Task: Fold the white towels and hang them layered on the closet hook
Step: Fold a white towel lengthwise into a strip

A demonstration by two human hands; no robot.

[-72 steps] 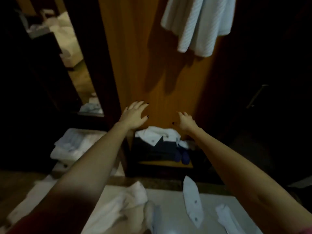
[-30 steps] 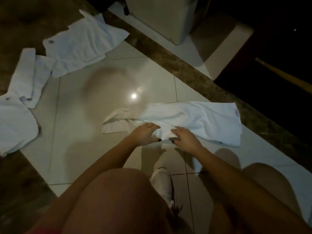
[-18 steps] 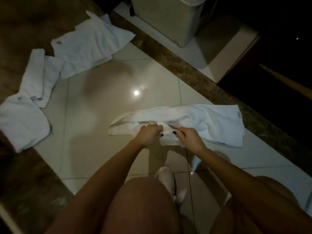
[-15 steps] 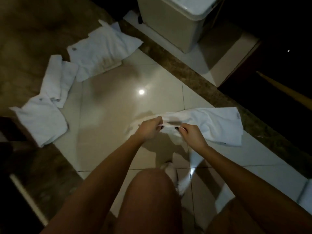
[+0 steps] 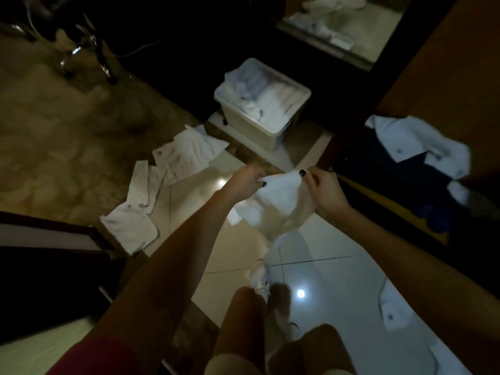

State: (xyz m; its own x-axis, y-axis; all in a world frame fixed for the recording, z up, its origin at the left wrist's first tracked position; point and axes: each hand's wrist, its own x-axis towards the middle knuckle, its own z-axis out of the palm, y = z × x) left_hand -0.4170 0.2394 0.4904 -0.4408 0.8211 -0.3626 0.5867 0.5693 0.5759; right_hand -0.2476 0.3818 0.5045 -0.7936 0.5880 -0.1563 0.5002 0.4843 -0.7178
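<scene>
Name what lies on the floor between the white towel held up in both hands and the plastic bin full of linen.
In the head view, only bare floor: glossy tile and a dark stone strip separate the held towel from the bin. The flat towels lie off to the left.

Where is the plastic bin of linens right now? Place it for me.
In the head view, the plastic bin stands on the floor at upper centre, beyond the held towel, just right of the flat towels on the tiles.

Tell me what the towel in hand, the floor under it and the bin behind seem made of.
Towel: soft white cloth, probably cotton; it droops limply from both hands. Floor: glossy pale tile, likely ceramic, with grout lines and mirrored lamp glare. Bin: smooth, matte cream walls, probably plastic.
</scene>
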